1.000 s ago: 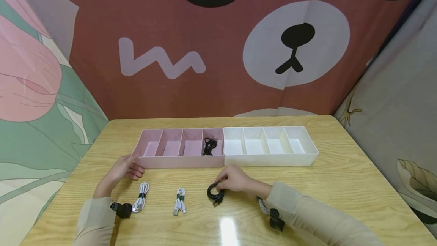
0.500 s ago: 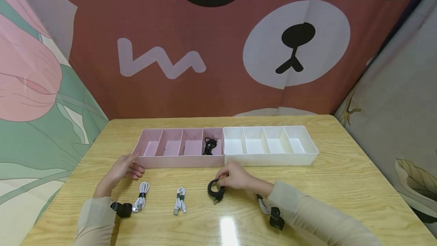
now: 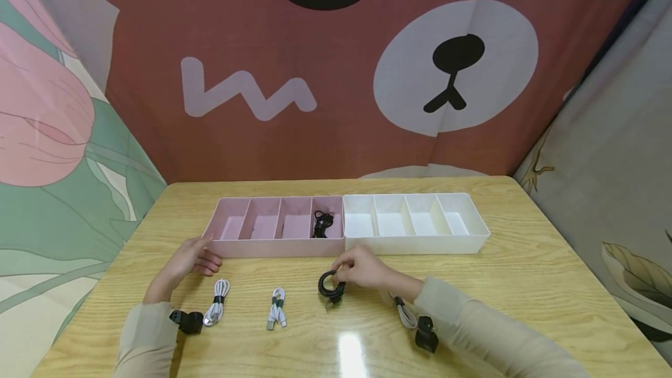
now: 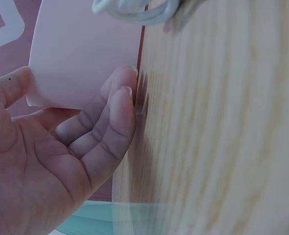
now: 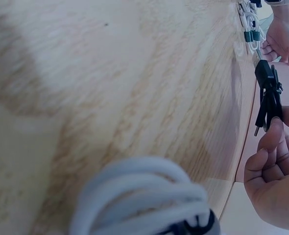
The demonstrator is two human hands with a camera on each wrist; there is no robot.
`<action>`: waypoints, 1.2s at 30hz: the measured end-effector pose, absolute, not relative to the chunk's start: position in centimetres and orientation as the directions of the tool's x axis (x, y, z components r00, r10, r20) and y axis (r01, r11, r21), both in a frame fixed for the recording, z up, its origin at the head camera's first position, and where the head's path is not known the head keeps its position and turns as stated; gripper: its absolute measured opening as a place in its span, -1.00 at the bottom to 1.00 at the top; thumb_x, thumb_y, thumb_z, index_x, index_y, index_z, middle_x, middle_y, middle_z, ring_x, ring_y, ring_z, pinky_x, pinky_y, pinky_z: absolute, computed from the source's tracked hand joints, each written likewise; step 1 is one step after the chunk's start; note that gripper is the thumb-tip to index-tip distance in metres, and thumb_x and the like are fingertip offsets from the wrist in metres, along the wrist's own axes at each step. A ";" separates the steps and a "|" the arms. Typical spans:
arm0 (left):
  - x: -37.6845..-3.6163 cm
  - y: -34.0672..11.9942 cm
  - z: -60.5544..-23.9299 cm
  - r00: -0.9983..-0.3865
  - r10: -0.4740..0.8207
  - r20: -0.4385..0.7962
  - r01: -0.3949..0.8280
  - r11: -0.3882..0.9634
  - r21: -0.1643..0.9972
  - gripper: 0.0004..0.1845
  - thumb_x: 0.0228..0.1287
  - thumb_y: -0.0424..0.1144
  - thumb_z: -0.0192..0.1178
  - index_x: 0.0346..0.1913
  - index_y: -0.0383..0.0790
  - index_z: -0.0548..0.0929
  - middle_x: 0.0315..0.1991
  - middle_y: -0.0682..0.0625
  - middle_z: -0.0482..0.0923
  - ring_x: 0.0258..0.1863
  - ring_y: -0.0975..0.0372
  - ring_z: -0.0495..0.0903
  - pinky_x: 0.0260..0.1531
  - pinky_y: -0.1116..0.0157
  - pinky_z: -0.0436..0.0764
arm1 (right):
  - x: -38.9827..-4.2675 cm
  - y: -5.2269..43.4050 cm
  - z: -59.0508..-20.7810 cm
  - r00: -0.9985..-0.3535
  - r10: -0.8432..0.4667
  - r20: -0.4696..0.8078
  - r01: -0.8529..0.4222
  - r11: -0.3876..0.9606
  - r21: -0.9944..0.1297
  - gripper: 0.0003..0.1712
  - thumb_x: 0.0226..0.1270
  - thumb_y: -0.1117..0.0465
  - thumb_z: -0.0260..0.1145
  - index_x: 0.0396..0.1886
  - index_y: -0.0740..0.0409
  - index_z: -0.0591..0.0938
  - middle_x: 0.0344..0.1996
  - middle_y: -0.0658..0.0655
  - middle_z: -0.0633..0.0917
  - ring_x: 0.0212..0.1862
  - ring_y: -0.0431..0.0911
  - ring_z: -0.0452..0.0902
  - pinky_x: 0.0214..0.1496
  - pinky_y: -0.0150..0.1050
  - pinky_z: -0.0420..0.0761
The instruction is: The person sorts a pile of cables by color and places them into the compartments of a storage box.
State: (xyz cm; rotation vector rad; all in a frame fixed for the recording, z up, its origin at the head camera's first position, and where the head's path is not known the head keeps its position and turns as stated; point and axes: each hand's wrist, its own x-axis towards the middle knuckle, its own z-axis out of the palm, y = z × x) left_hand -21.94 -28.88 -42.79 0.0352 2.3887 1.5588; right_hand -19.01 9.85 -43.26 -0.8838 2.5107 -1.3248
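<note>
A coiled black USB cable hangs from my right hand, pinched between thumb and fingertips in front of the joint of the two boxes. In the right wrist view the black cable shows its plugs, held clear of the table. My left hand rests at the near left corner of the pink divided box. From the left wrist, the thumb of that hand touches the box's edge while the other fingers lie loosely bent beside its wall. Another black cable lies in the pink box's rightmost compartment.
A white divided box adjoins the pink one on the right. Bundled white cables lie in front: one white cable near the left wrist, a white cable mid-table, and a grey-white cable beside the right sleeve. Patterned cloths surround the table.
My right hand has risen slightly toward the boxes, lifting the coiled black cable with it. The left hand has stayed at the pink box's corner.
</note>
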 end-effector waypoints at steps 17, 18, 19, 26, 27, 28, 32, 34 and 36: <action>-21.9 -28.8 -42.8 -0.958 0.177 -0.228 -0.136 0.422 0.897 -0.33 0.44 0.07 -0.34 0.05 -0.65 0.22 -0.45 -0.12 0.58 -0.48 0.14 0.59 -0.44 0.23 0.62 | -19.0 10.1 -42.6 -0.839 -0.538 0.088 -0.343 0.394 -0.853 -0.87 0.02 0.40 0.32 -0.38 0.34 0.68 -0.78 -0.09 0.47 -0.73 -0.34 0.21 -0.71 -0.50 0.18; -21.9 -28.8 -42.8 -0.957 0.172 -0.232 -0.142 0.418 0.897 -0.33 0.44 0.07 -0.34 0.06 -0.64 0.21 -0.45 -0.11 0.58 -0.48 0.15 0.60 -0.44 0.23 0.62 | -19.0 10.1 -42.5 -0.840 -0.535 0.087 -0.338 0.392 -0.855 -0.87 0.02 0.40 0.32 -0.38 0.35 0.68 -0.78 -0.09 0.47 -0.73 -0.34 0.21 -0.71 -0.50 0.18; -21.9 -28.8 -42.8 -0.957 0.176 -0.230 -0.139 0.417 0.898 -0.33 0.44 0.06 -0.34 0.06 -0.65 0.20 -0.45 -0.11 0.58 -0.49 0.15 0.60 -0.44 0.23 0.62 | -19.0 10.1 -42.4 -0.842 -0.533 0.084 -0.333 0.390 -0.859 -0.87 0.02 0.39 0.32 -0.38 0.35 0.67 -0.78 -0.08 0.48 -0.73 -0.33 0.21 -0.71 -0.50 0.18; -22.0 -28.8 -42.8 -0.959 0.167 -0.227 -0.139 0.423 0.896 -0.33 0.44 0.07 -0.34 0.06 -0.64 0.22 -0.44 -0.12 0.58 -0.48 0.14 0.59 -0.45 0.23 0.61 | -19.0 10.1 -42.1 -0.857 -0.509 0.080 -0.309 0.385 -0.870 -0.85 0.02 0.38 0.33 -0.36 0.34 0.67 -0.75 -0.02 0.51 -0.72 -0.31 0.25 -0.71 -0.49 0.23; -22.0 -28.8 -42.8 -0.960 0.168 -0.225 -0.136 0.424 0.895 -0.33 0.44 0.07 -0.34 0.06 -0.64 0.22 -0.44 -0.13 0.59 -0.48 0.14 0.59 -0.45 0.23 0.61 | -19.0 10.1 -42.1 -0.857 -0.507 0.086 -0.314 0.383 -0.869 -0.85 0.02 0.38 0.33 -0.35 0.35 0.67 -0.74 -0.01 0.52 -0.72 -0.31 0.26 -0.71 -0.48 0.23; -21.9 -28.8 -42.9 -0.960 0.164 -0.226 -0.139 0.422 0.896 -0.33 0.44 0.07 -0.34 0.05 -0.64 0.23 -0.44 -0.13 0.59 -0.48 0.13 0.59 -0.45 0.23 0.61 | -19.1 10.1 -42.0 -0.858 -0.505 0.092 -0.319 0.383 -0.867 -0.84 0.02 0.38 0.34 -0.35 0.35 0.67 -0.74 -0.01 0.52 -0.71 -0.31 0.27 -0.70 -0.48 0.24; -21.9 -28.8 -42.9 -0.961 0.164 -0.223 -0.136 0.421 0.897 -0.33 0.44 0.08 -0.34 0.03 -0.64 0.23 -0.45 -0.13 0.59 -0.48 0.13 0.59 -0.45 0.22 0.61 | -19.2 10.2 -41.8 -0.858 -0.503 0.109 -0.331 0.376 -0.865 -0.83 0.00 0.38 0.35 -0.35 0.36 0.67 -0.74 0.04 0.54 -0.72 -0.32 0.29 -0.71 -0.47 0.23; -21.9 -28.8 -42.9 -0.961 0.165 -0.224 -0.136 0.422 0.896 -0.32 0.43 0.09 -0.34 0.04 -0.64 0.23 -0.45 -0.13 0.58 -0.48 0.13 0.59 -0.45 0.22 0.61 | -19.2 10.2 -41.6 -0.860 -0.499 0.106 -0.326 0.377 -0.867 -0.84 0.00 0.40 0.34 -0.36 0.35 0.68 -0.75 0.04 0.54 -0.71 -0.30 0.30 -0.71 -0.46 0.24; -21.9 -28.8 -42.9 -0.960 0.165 -0.225 -0.138 0.421 0.896 -0.31 0.43 0.10 -0.33 0.04 -0.63 0.23 -0.45 -0.13 0.58 -0.48 0.13 0.59 -0.45 0.22 0.61 | -19.3 10.2 -41.5 -0.864 -0.493 0.101 -0.318 0.380 -0.868 -0.85 0.01 0.40 0.33 -0.36 0.33 0.68 -0.76 0.01 0.53 -0.70 -0.29 0.31 -0.69 -0.46 0.26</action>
